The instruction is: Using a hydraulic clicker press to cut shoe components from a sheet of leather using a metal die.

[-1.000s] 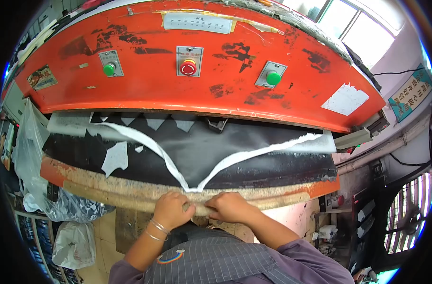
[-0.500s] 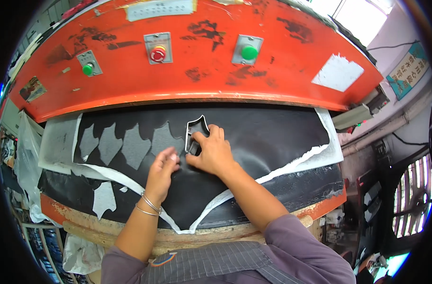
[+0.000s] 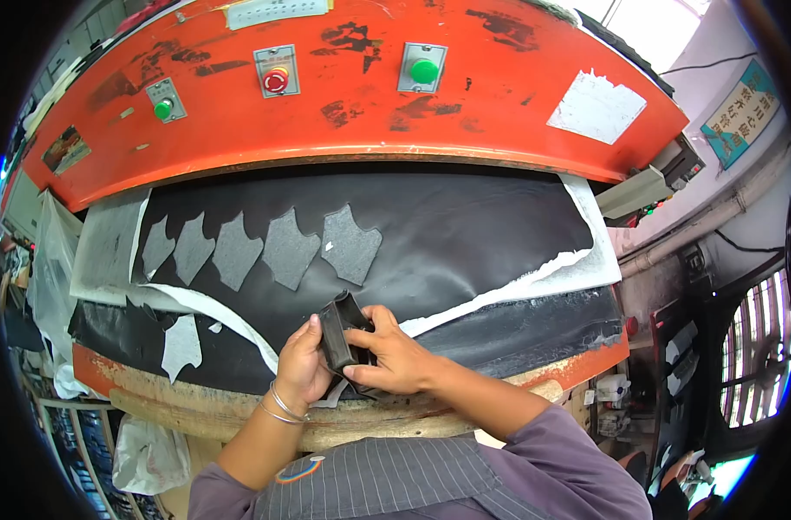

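A dark metal cutting die [image 3: 333, 333] is lifted off the sheet near the front edge, its hollow frame tilted. My right hand [image 3: 397, 354] grips its right side, fingers reaching over and into the frame. My left hand [image 3: 302, 364] is closed against its left side, thumb along the wall; the fingertips are hidden. Below and beyond the hands lies a black sheet [image 3: 465, 225] with a white torn edge. Several grey pointed shapes stand in a row in it, the rightmost grey shape [image 3: 350, 245] bearing a small white fleck.
A red-orange press beam [image 3: 343, 104] spans the far side, with a red button [image 3: 275, 81] and green buttons, one green button [image 3: 424, 71] at right. A pale cut piece [image 3: 182, 348] lies front left. A worn wooden edge [image 3: 205, 420] runs along my side.
Both hands have come nearer to me, bringing the cutting die up off the sheet. A grey shape now shows where it stood. My left hand has closed on the die.
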The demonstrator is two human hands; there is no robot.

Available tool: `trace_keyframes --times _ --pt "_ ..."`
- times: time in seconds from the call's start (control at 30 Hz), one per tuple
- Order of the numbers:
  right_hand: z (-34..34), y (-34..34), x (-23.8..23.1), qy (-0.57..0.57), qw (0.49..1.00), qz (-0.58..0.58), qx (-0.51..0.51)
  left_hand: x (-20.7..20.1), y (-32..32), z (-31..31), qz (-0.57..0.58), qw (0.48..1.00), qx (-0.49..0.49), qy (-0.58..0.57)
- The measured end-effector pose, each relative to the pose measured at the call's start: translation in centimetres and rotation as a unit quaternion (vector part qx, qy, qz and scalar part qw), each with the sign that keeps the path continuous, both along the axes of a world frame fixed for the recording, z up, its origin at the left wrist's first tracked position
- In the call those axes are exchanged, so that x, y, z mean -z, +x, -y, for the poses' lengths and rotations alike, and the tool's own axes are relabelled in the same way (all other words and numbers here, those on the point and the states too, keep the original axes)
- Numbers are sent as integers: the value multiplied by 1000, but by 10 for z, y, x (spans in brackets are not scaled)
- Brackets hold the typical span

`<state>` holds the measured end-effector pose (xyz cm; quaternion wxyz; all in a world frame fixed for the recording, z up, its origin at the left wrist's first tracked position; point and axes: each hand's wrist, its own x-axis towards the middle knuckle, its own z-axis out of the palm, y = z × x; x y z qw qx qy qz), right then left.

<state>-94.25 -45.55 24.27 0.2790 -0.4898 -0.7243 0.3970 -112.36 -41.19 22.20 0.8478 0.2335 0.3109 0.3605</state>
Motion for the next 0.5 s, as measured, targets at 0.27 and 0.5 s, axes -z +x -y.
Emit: trace_keyframes --times 0.27,0.5 --pt "-62 58 -14 60 959 175 216 -13 -93 -19 -593 702 -102 380" --pt "-100 98 20 88 906 321 261 -27 23 -61 -420 749 -48 510"
